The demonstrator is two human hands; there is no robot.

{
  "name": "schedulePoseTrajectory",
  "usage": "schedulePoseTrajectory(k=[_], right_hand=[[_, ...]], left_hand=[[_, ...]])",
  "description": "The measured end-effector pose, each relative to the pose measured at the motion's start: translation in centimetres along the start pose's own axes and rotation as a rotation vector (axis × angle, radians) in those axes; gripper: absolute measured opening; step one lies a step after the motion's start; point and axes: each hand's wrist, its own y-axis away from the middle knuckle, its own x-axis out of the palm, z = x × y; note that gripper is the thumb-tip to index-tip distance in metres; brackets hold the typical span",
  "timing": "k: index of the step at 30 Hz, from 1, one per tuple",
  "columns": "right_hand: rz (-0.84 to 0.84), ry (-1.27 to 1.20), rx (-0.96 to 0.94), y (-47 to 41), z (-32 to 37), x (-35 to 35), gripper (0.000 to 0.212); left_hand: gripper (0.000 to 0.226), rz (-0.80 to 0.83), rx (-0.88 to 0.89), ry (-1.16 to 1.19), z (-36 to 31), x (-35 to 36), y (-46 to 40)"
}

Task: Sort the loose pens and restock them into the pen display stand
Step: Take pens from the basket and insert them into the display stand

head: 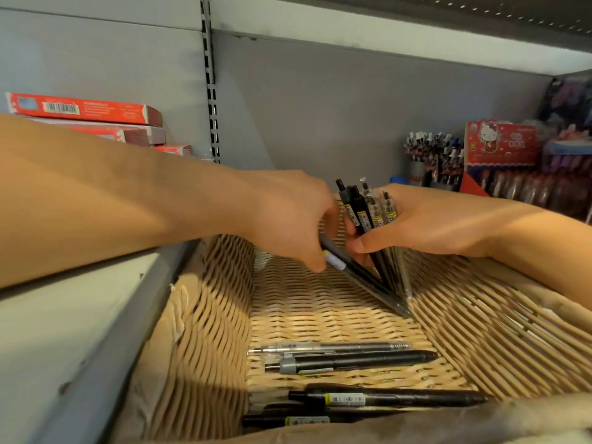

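Observation:
A woven wicker basket (320, 299) fills the lower middle of the view. My right hand (426, 219) grips a bundle of several black and clear pens (368, 213), tips down against the basket floor. My left hand (288, 219) pinches one dark pen (362, 277) with a white label, slanted with its tip beside the bundle's tips. Several loose pens (349, 360) lie flat at the near end of the basket. A pen display stand (432, 165) full of pens is at the back right of the shelf.
Red flat boxes (96, 123) are stacked at the back left. A red cartoon-cat display box (499, 142) and packaged pens (544, 184) crowd the right side. The grey shelf edge (105, 347) runs along the basket's left. A shelf board hangs overhead.

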Motion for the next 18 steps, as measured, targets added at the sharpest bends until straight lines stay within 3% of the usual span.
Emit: schedulePoseTrajectory(k=[3,11,15,18], right_hand=[[-0.020,-0.077,-0.007,0.00,-0.30,-0.06,0.007],[-0.071,-0.116,0.016,0.15,-0.06,-0.15,0.043],[-0.084,-0.140,0.008,0.21,-0.26,-0.36,0.032],[-0.087,-0.123,-0.018,0.16,-0.39,-0.24,0.037]], left_hand=[[0.030,-0.068,0.017,0.169,0.22,-0.23,-0.13],[0.021,-0.135,-0.005,0.463,0.80,0.00,-0.84],[0.024,-0.199,-0.010,0.510,0.81,-0.23,-0.65],[0.033,-0.236,-0.050,0.519,0.75,-0.24,-0.66]])
